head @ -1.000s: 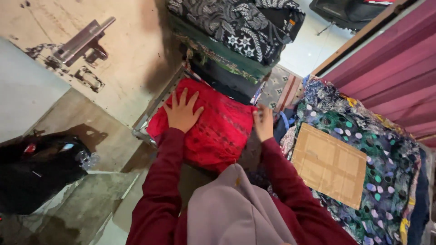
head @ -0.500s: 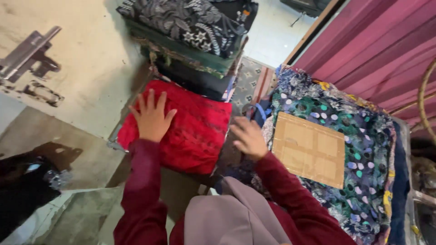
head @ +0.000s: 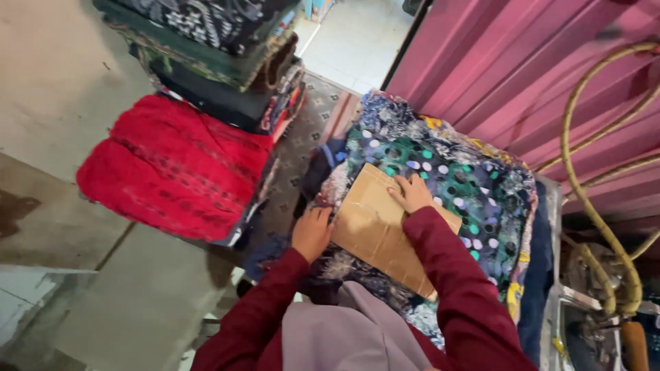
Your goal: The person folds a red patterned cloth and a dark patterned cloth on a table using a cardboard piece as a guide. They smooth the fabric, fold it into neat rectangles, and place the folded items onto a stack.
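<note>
Both hands sit on a brown cardboard sheet (head: 385, 230) lying flat on top of a stack of folded floral cloth (head: 474, 185), green and blue with pale dots. The left hand (head: 311, 232) curls over the sheet's near-left edge, fingers tucked at the rim as if gripping it; whether the thumb is under the card I cannot tell. The right hand (head: 412, 194) rests open, palm down and fingers spread, on the sheet's far half. The hands are apart, one at each side of the card.

To do this step well, the flat hand should press evenly so the card does not skid on the slippery cloth, while the left hand keeps the edge square to the fold below. The card looks stiff and light; the cloth under it is soft and would bunch if dragged.

Past the stack's left edge, patterned matting covers the floor. Further left lies a red bundle (head: 172, 168), well apart from both hands, with a pile of dark folded fabrics (head: 220, 48) just beyond it. Bare concrete floor (head: 55, 103) spreads to the left. A pink corrugated wall (head: 522, 62) runs along the right, with a yellowish hose (head: 584, 199) looping down it.
</note>
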